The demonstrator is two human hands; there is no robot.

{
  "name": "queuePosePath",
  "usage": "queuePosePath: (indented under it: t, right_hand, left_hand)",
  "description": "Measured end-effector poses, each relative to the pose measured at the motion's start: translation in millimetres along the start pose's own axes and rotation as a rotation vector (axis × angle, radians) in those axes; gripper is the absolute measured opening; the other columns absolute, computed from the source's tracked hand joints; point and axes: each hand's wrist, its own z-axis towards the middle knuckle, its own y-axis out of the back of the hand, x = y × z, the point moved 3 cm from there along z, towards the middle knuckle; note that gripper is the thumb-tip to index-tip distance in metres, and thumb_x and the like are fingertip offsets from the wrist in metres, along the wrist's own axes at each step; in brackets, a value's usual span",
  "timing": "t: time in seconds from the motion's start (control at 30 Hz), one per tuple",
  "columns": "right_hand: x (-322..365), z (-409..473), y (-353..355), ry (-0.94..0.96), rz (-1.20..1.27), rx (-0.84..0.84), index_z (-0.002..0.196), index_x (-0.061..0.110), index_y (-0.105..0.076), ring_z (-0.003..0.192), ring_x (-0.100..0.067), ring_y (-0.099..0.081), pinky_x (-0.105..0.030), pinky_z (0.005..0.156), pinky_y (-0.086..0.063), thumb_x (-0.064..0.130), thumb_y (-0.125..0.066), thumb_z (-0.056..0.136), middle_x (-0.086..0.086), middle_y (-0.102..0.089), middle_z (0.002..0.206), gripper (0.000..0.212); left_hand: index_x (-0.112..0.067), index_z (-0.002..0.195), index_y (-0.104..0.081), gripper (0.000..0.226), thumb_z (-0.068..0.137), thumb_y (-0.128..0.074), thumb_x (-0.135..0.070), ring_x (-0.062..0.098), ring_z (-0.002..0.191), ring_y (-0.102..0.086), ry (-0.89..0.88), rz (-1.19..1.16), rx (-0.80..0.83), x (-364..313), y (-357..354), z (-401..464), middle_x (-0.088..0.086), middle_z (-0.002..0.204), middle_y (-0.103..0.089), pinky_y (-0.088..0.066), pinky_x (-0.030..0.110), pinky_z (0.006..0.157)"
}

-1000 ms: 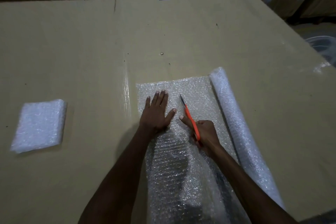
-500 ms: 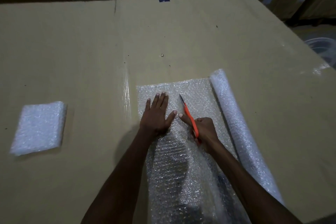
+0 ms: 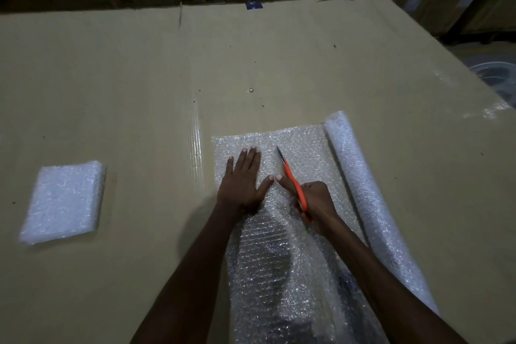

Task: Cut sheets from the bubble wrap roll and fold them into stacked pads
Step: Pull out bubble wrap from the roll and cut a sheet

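Fingers of the left hand (image 3: 242, 184) lie flat on the unrolled bubble wrap (image 3: 304, 148), while the right hand (image 3: 312, 201) just beside it grips orange scissors (image 3: 291, 177) pointing away, parallel to the roll (image 3: 363, 190) on their right.

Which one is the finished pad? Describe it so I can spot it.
On the cardboard tabletop, look far left of both hands. The pad lies alone there: a small folded square of bubble wrap, thick and opaque white, unlike the flat clear sheet and the long roll.
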Motion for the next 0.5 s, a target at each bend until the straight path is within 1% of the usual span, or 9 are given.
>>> queuePosePath:
  t: [0.1,0.23,0.3,0.37,0.5]
  right_hand:
    - [4,4,-1,0.008,0.011,-0.009,0.042,0.014,-0.055,0.034,-0.019,-0.042,-0.023,0.039,-0.034,0.055,-0.089,0.069,-0.014,-0.052,0.048,0.060]
    - [2,8,-2,0.019,0.000,-0.009,0.044,0.013,-0.059,0.033,-0.019,-0.044,-0.024,0.041,-0.036,0.055,-0.089,0.069,-0.015,-0.055,0.049,0.057]
    - [2,8,-3,0.016,0.037,0.003,0.046,0.010,-0.059,0.033,-0.018,-0.044,-0.024,0.042,-0.038,0.050,-0.090,0.071,-0.015,-0.054,0.048,0.056]
    - [5,9,-4,0.012,0.069,0.011,0.045,0.010,-0.056,0.032,-0.018,-0.043,-0.022,0.038,-0.036,0.044,-0.090,0.073,-0.013,-0.052,0.046,0.056]
    - [9,16,-3,0.020,0.008,-0.001,0.041,0.016,-0.057,0.036,-0.019,-0.046,-0.023,0.039,-0.036,0.054,-0.091,0.067,-0.014,-0.056,0.050,0.057]
  left_hand:
    - [-0.017,0.160,-0.005,0.076,0.102,-0.018,-0.063,0.014,0.153,0.008,0.008,0.004,0.006,0,-1,0,0.000,0.167,0.003,0.006,0.045,0.124]
    - [-0.018,0.160,-0.005,0.076,0.101,-0.018,-0.065,0.014,0.153,0.008,0.008,-0.001,0.000,1,-2,0,-0.001,0.167,0.003,0.005,0.045,0.124]
    - [-0.017,0.160,-0.005,0.077,0.101,-0.016,-0.065,0.014,0.153,0.007,0.009,-0.002,0.005,1,-2,1,-0.001,0.167,0.003,0.005,0.046,0.124]
    - [-0.017,0.160,-0.005,0.077,0.100,-0.015,-0.065,0.015,0.153,0.007,0.005,0.000,0.009,1,-1,0,0.000,0.167,0.003,0.005,0.045,0.124]
    - [-0.017,0.160,-0.005,0.079,0.098,-0.013,-0.065,0.015,0.153,0.007,0.002,-0.007,0.011,0,0,0,0.001,0.167,0.002,0.005,0.045,0.124]
